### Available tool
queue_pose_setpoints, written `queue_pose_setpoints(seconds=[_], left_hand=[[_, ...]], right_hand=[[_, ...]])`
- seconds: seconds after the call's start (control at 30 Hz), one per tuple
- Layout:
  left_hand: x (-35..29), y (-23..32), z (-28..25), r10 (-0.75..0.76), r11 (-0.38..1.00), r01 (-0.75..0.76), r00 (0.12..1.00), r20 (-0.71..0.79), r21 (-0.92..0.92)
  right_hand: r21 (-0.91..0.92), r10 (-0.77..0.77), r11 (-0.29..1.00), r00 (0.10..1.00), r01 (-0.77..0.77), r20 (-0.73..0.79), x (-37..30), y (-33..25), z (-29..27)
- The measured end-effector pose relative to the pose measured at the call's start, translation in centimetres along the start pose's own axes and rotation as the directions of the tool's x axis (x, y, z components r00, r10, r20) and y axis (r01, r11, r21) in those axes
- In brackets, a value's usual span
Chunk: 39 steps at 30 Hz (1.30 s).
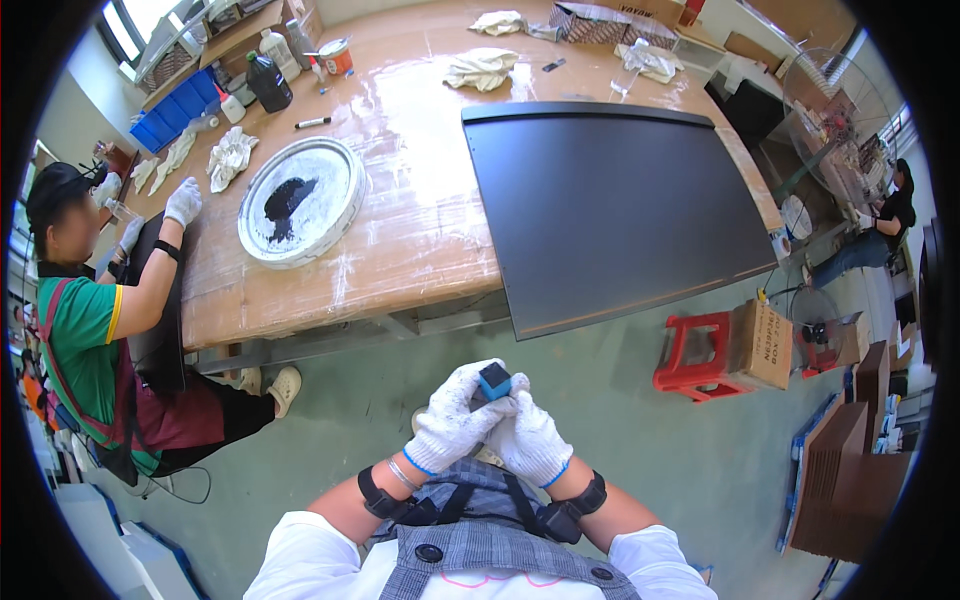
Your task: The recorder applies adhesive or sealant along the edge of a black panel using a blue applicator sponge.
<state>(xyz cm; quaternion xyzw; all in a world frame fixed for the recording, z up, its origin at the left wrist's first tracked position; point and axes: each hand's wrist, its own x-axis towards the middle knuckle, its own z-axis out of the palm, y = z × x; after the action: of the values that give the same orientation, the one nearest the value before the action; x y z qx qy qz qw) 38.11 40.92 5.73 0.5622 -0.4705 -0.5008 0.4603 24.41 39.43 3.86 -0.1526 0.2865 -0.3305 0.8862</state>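
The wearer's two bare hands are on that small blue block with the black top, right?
Not bare: the head view shows white knitted gloves on the left hand and right hand. Both are on the small blue block with the black top, as you say.

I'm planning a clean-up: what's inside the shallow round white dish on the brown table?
Inside the shallow round white dish lies an irregular black patch. The dish's surface directly beneath that patch is covered, so it cannot be seen.
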Motion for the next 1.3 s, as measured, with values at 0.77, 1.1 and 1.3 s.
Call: queue_pose_setpoints(seconds=[0.77,1.1,1.3], left_hand=[[13.0,1.2,-23.9,-0.141,0.989,0.134,0.981,-0.136,-0.066],[11.9,-0.9,-30.6,-0.303,0.936,0.283,0.951,-0.068,-0.209],[13.5,-0.5,-30.1,-0.293,0.953,0.288,0.955,-0.039,-0.098]], right_hand=[[-0.958,-0.852,0.268,0.439,-0.106,-0.287,50.6,-30.8,11.9],[-0.88,-0.808,0.208,0.432,-0.427,-0.4,61.6,-37.9,7.3],[-0.866,-0.836,0.386,0.518,0.319,-0.182,59.8,-36.8,4.4]])
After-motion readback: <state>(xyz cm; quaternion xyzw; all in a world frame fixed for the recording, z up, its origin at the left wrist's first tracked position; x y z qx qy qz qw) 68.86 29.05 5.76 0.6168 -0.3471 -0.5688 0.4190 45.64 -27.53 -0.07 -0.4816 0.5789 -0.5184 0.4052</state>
